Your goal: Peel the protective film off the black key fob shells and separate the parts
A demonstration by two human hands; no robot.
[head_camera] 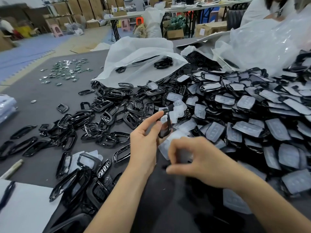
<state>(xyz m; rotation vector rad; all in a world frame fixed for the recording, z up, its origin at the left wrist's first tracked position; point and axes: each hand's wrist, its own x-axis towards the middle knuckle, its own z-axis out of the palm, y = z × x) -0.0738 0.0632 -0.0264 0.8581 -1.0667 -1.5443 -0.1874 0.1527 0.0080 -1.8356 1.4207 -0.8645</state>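
My left hand [144, 142] holds a black key fob frame [165, 126] upright between thumb and fingers, with the index finger stretched along its top edge. Just to the right and lower, my right hand [198, 163] is blurred, its fingers curled around a translucent piece of film [182, 154]. A large heap of film-covered black shells [252, 118] fills the right of the table. Bare black frames [104, 118] lie spread on the left and centre. Peeled film pieces [178, 108] lie between the two piles.
Open white plastic bags [139, 56] lie at the back of the grey table mat [42, 95]. Small circuit boards [67, 69] are scattered at the far left. A white sheet [21, 209] covers the near left corner. Another person [269, 9] sits at the top right.
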